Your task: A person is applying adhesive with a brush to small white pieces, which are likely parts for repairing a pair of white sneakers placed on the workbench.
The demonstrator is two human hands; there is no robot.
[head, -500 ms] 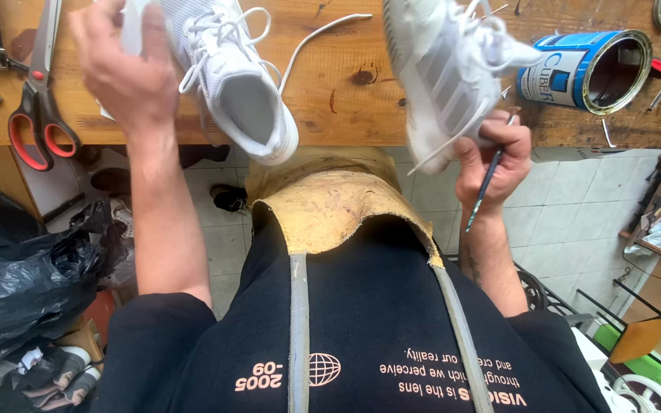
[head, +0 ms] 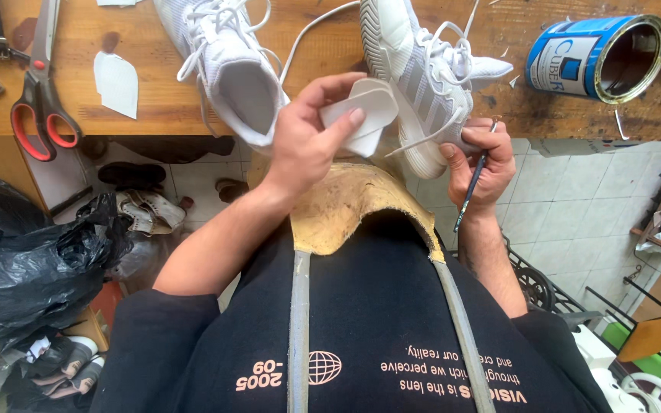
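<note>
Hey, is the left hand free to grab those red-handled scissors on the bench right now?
Probably not at once: the left hand is pinching a white insole piece. The scissors lie uncovered on the wooden bench on that side, so the path looks clear once the hand lets go.

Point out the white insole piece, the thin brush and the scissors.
white insole piece (head: 367,111), head view, on its flat middle, held by the left hand (head: 304,145).
thin brush (head: 474,183), head view, on its dark handle, in the right hand (head: 483,164).
scissors (head: 40,99), head view, at the pivot above the red handles.
</note>
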